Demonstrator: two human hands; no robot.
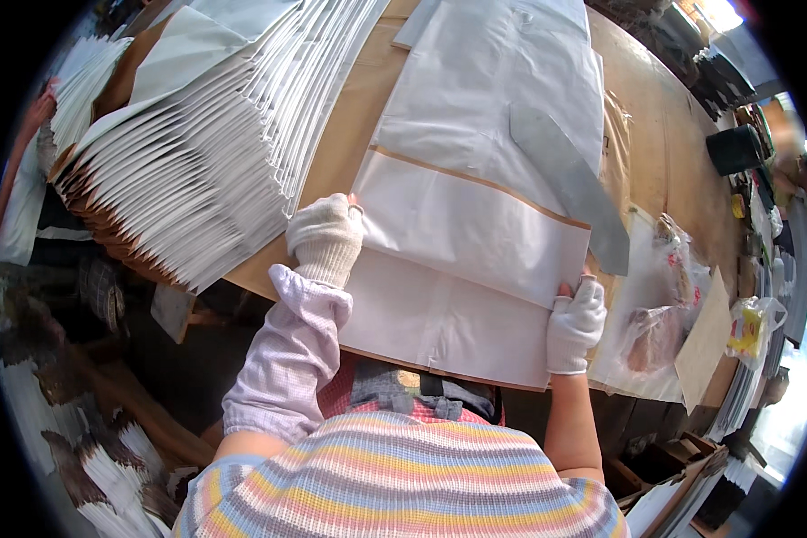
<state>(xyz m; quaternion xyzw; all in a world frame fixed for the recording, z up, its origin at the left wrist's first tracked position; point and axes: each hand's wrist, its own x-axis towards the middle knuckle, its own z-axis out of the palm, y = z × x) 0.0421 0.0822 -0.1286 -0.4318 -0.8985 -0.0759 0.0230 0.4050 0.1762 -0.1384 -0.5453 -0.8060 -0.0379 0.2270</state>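
A large white paper sheet with a thin brown edge lies across the table in front of me, its near part folded over in a flap. My left hand, in a white knit glove with fingertips bare, is closed at the flap's left edge. At the lower right corner of the flap, my right hand, gloved the same way, pinches the paper. More white sheets stretch away beneath and beyond it. On top of them rests a flat grey blade-like plate, slanting down to the right, above my right hand.
To the left, a fanned pile of white folded paper with brown undersides reaches the brown table's edge. Clear plastic bags and a tan board lie at the right. A yellow-marked bag hangs past that edge.
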